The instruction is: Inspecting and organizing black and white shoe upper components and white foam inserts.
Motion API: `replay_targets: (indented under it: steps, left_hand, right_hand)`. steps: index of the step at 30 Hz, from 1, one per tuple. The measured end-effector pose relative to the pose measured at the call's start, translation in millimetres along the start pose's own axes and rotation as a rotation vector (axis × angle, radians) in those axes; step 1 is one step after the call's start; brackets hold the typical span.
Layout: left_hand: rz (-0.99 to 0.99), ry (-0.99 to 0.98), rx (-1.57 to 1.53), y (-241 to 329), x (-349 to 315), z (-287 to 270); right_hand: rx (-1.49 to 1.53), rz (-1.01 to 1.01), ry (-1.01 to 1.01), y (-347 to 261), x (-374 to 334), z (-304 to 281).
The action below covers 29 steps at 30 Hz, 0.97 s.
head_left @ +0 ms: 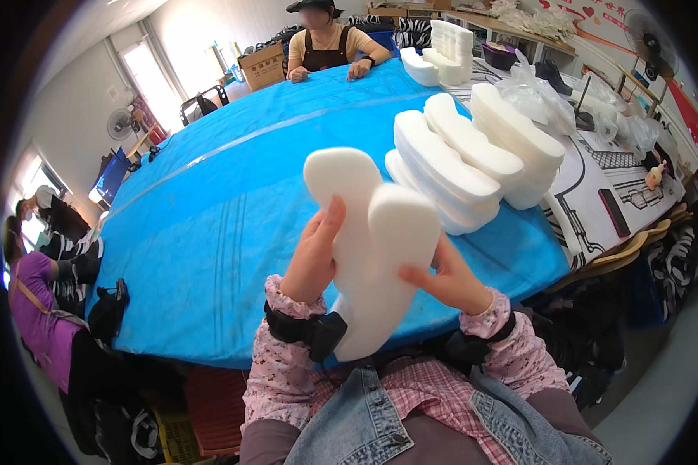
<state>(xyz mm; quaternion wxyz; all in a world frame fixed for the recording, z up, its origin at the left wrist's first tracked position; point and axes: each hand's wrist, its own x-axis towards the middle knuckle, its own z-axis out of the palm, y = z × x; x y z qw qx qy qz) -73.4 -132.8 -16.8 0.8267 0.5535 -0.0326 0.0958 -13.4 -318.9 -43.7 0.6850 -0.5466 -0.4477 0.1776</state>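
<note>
Two thick white foam insoles are held up in front of me above the near edge of the blue-covered table (233,240). My left hand (316,252) is closed round the side of the left insole (341,174), thumb on its face. Gripping the right insole (403,232) at its outer edge is my right hand (450,271), its thumb in front and its fingers hidden behind. The right insole overlaps the left one, and both tilt with their rounded ends upward. Just beyond my right hand lie stacks of similar white insoles (450,163).
More white foam stacks (451,54) stand at the far right. Plastic bags (539,101) and a dark phone-like slab (614,212) lie on the patterned right side. One person (329,46) sits across the table; another in purple (43,318) is at the left.
</note>
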Motion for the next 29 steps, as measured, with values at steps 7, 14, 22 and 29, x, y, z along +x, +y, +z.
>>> replay_targets:
  steps: [7, 14, 22, 29]
  left_hand:
    - [0.027, 0.114, -0.057, -5, 11, 17]
    - [-0.010, 0.123, -0.014, -4, 10, 15]
    - [-0.032, 0.122, -0.026, 3, 10, 23]
    - [0.142, -0.103, 0.209, 28, -14, 24]
  right_hand:
    - [-0.579, -0.351, 0.195, -6, 1, 3]
    - [-0.734, -0.446, 0.222, -8, -5, 12]
    - [-0.761, -0.502, 0.181, -3, -7, 7]
    - [-0.324, -0.246, 0.063, -36, -3, 2]
